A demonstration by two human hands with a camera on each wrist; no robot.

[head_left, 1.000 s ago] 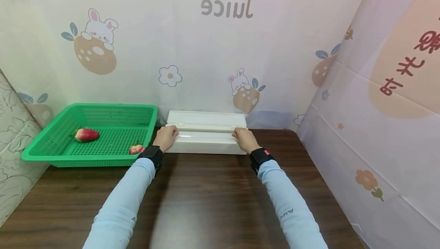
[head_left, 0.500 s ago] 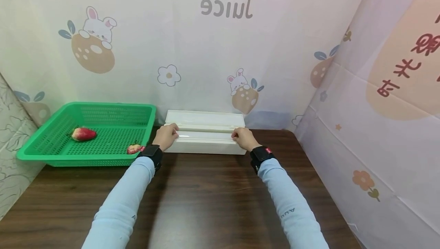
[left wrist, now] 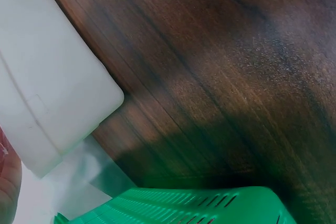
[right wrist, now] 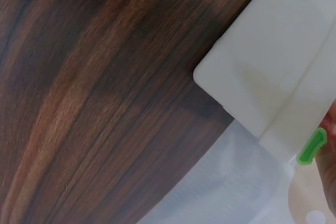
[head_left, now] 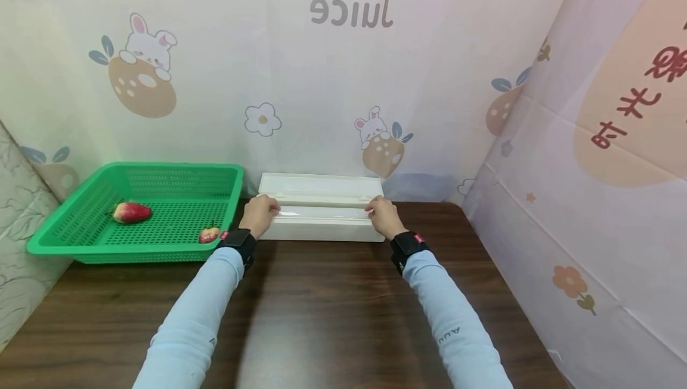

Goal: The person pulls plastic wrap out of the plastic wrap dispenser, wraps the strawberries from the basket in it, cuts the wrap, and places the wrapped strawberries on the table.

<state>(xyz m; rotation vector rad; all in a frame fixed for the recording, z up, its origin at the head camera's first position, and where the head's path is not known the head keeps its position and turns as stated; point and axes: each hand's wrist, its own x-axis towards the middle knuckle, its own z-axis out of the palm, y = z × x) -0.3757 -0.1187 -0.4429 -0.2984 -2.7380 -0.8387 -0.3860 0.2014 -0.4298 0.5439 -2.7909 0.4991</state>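
Pale cloth printed with rabbits (head_left: 214, 73) hangs behind a dark brown wood-grain bench (head_left: 316, 305), whose rear part carries a long white plastic box (head_left: 322, 232). With curled fingers, the left hand (head_left: 259, 215) pinches at the box's left end and the right hand (head_left: 385, 217) at its right, a spacing that likely keeps things even. Whether they grip its rim or something thin across it is hard to tell. Left of the box, a shallow green plastic basket (head_left: 161, 252) contains two red-and-cream strawberries (head_left: 131, 212), presumably keeping them from rolling.
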